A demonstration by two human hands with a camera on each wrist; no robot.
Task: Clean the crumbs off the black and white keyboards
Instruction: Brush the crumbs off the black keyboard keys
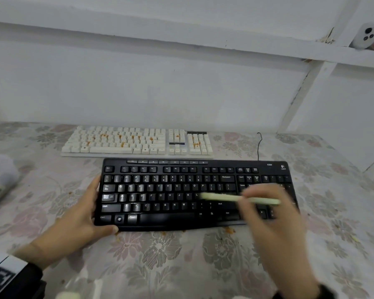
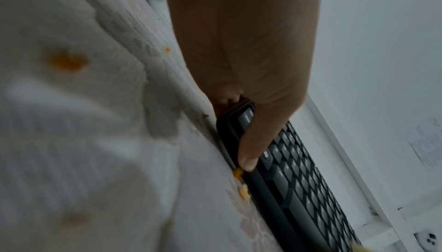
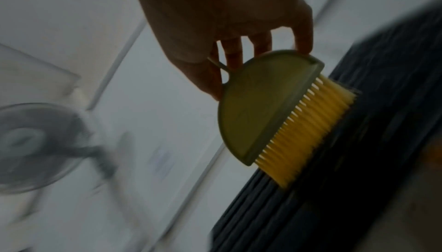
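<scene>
Black keyboard [image 1: 194,193] sits nearest the person on the floral tablecloth [image 1: 181,262], w/ the white keyboard [image 1: 136,140] just behind it, by the wall. Step in hand, as I read it: brushing the black one. Right hand [image 1: 266,210] pinches a small green brush [image 3: 267,103] by its rounded back w/ fingertips [image 3: 303,46] and thumb; yellow bristles [image 3: 308,129] press onto the keys at the right half of the board. Hand and brush are motion-blurred, so a sweep looks underway. Left hand [image 1: 80,214] steadies the board at its left end, thumb [image 2: 253,148] curled over the front corner, fingers along the side edge; whether they wrap under it I can't tell.

Black keys look mostly clear from the head view. Orange crumbs [image 2: 241,184] lie on the cloth touching the front edge, a few more near the right front.

White keyboard is untouched by either hand and carries orange crumbs [image 1: 121,139] across the letter rows and numpad.

Next, prob.: finish the right end of the black board, then switch to the white one. That needs the left hand to re-brace there and strokes run along the key rows, since crumbs sit btwn caps.
</scene>
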